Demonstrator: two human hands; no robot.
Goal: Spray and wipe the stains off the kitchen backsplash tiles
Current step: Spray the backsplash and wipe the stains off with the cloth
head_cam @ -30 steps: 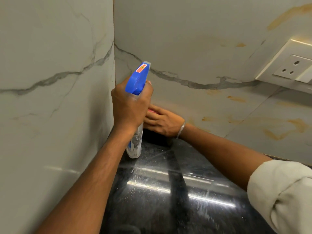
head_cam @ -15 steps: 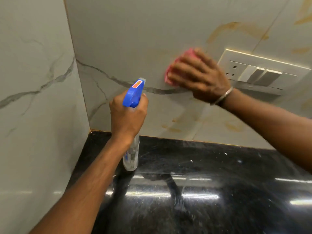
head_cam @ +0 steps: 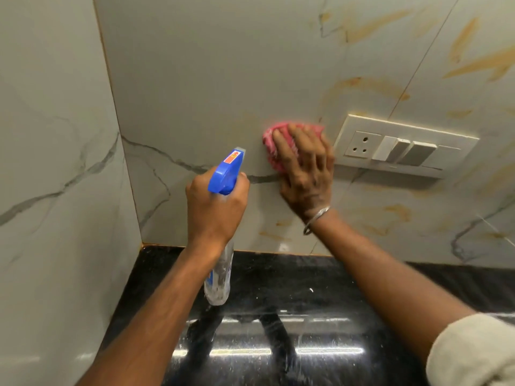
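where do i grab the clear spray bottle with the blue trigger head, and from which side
Grip the clear spray bottle with the blue trigger head at its neck, just under the head, from the near side. The nozzle faces the grey marble-look tile wall and the body hangs roughly upright, as the left hand holds it.

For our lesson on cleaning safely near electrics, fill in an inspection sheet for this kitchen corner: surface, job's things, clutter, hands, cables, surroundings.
Surface: glossy black countertop, streaked and specked white.
Job's things: spray bottle, blue head, clear body; pink cloth against the backsplash tiles; orange-brown marks on the tiles right of and below the cloth.
Clutter: nothing seen.
Hands: left hand grips the spray bottle's neck; right hand presses the pink cloth flat to the tile.
Cables: nothing seen.
Surroundings: switch plate with socket just right of the cloth; marbled side wall on the left.
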